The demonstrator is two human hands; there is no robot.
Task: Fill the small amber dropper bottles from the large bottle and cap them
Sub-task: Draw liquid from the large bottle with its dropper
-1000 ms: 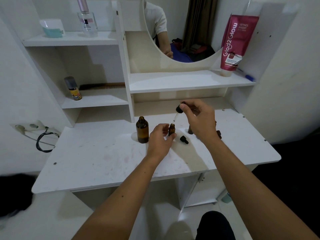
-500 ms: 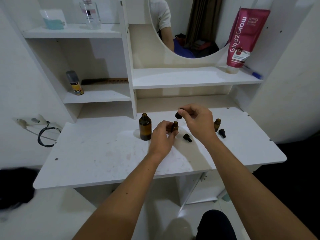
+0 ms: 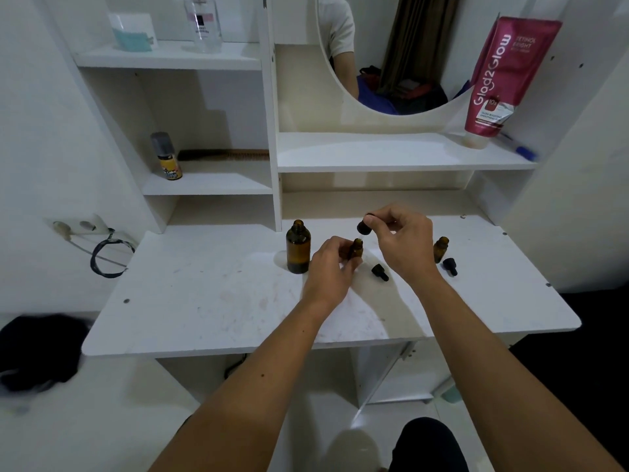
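left grip (image 3: 332, 267): my fingers clasp a small amber bottle (image 3: 356, 249), upright on the worktop (image 3: 211, 301)
right grip (image 3: 401, 243): pinches a black dropper cap (image 3: 364, 227) just above it
large bottle (image 3: 298, 247): uncapped, just left

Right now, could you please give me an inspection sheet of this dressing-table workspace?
Surface: white tabletop, faintly stained.
Job's things: large amber bottle upright, uncapped; small bottle in the left hand; second small bottle open at right; two loose dropper caps lying on the top.
Clutter: spray can, comb, perfume bottle, red tube, blue pen on shelves.
Grips: left hand holds the small bottle; right hand pinches a dropper cap above it.
Cables: black cord at the wall socket.
Surroundings: mirror, white walls.
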